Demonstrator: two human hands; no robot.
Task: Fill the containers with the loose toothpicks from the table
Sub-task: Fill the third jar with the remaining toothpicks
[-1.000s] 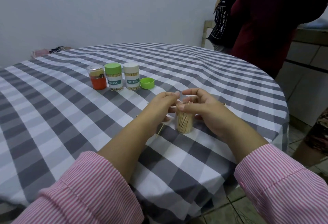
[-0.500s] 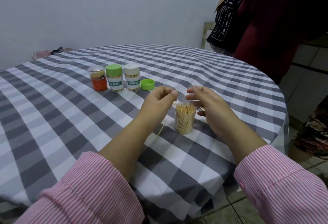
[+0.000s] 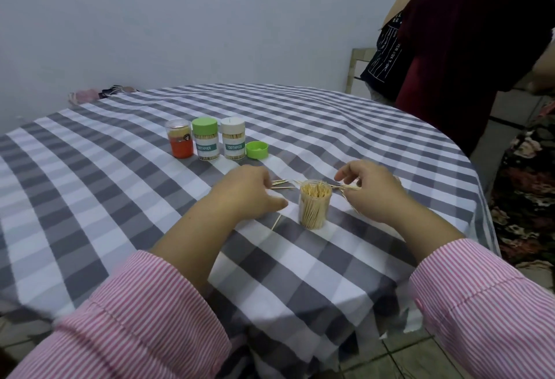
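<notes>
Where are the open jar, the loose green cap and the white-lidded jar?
open jar [image 3: 314,208]: head view, clear side wall.
green cap [image 3: 257,150]: head view, outer rim.
white-lidded jar [image 3: 233,143]: head view, label.

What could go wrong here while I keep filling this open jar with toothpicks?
The open jar looks nearly full and stands between both hands; a bump from the left hand or right hand could tip it and spill everything. The toothpicks pinched in the right hand may not fit in. The lone toothpick near the left hand could be overlooked.
</notes>
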